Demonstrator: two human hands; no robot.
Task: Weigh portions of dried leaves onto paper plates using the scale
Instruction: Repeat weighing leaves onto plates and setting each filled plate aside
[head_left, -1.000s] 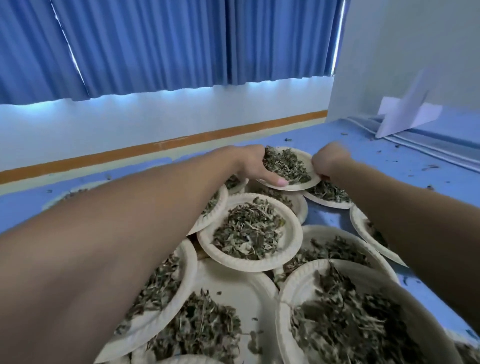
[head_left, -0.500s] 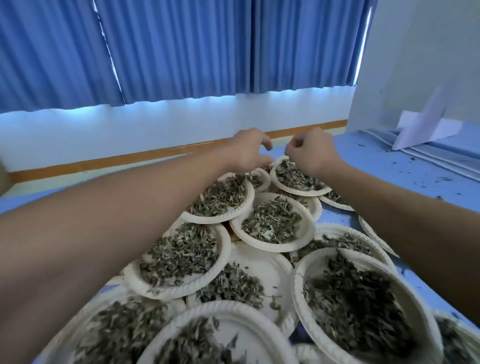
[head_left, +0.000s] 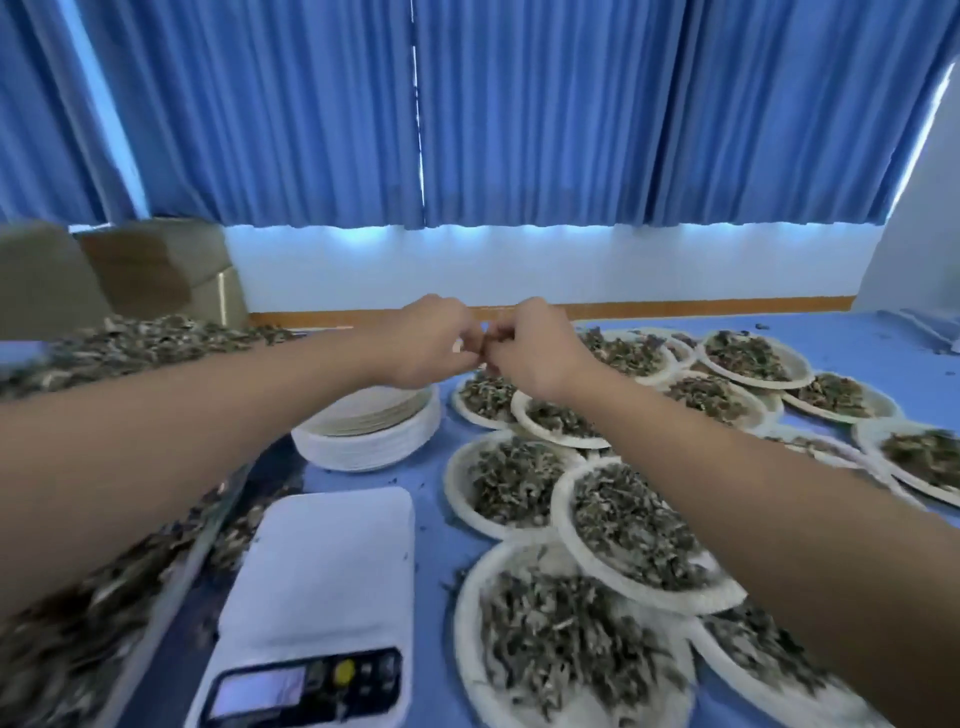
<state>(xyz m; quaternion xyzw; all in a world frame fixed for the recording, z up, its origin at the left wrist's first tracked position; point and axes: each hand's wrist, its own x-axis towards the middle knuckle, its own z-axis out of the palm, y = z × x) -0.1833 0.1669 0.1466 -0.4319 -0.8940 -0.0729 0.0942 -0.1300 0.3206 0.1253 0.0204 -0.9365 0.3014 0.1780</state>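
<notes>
Fingers (head_left: 464, 357) curled, L hand (head_left: 423, 345) & R hand (head_left: 537, 353) touching over plate stack (head_left: 363, 448); grip hidden, can't tell.

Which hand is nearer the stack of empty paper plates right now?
Left. The left hand hovers above the far right rim of the stack of empty plates; the right hand is farther right, over filled plates.

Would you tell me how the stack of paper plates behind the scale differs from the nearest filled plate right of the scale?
The stack of paper plates is many plates nested together; the filled plate looks like a single one. The stack's top plate shows no leaves, while the filled plate is heaped with dried leaves. Both are white, round and sit on the blue table.
</notes>
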